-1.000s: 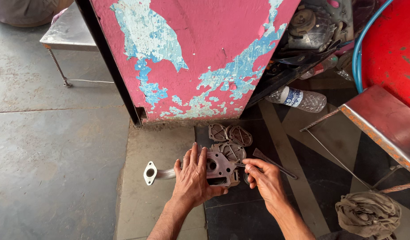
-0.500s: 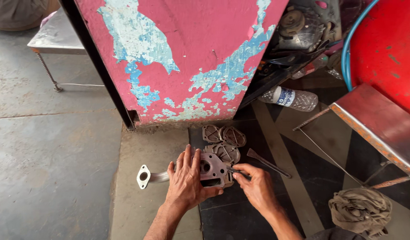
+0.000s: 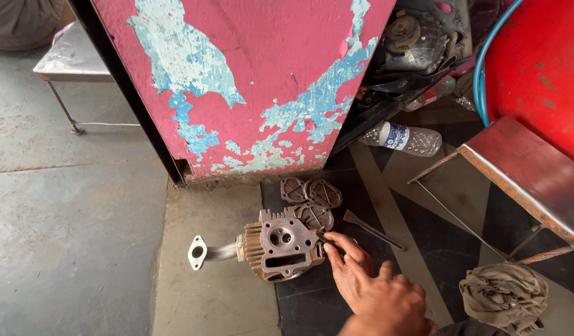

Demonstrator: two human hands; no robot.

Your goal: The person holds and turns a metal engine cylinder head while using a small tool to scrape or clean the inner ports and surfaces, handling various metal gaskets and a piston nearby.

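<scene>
Only the right hand (image 3: 368, 283) is in view now; a second ago both hands sat on the engine cylinder head (image 3: 280, 249), the left palm spread flat across its top. That palm has come off and gone out of the picture, so the casting's face, with its round ports and slot, is uncovered and it lies unsteadied on the floor (image 3: 81, 249). The right hand reaches in from the lower right, fingers (image 3: 340, 246) extended and loose rather than clenched, their tips touching the right edge of the head (whether they pinch some small part there cannot be told). A bent metal pipe with a flange (image 3: 203, 253) juts from the head's far side, away from the hand. Just beyond the fingertips lie three dark cover plates (image 3: 312, 199), and a flat scraper tool (image 3: 371, 229) rests close beside the hand. A crumpled rag (image 3: 504, 295) sits well off to the right.
</scene>
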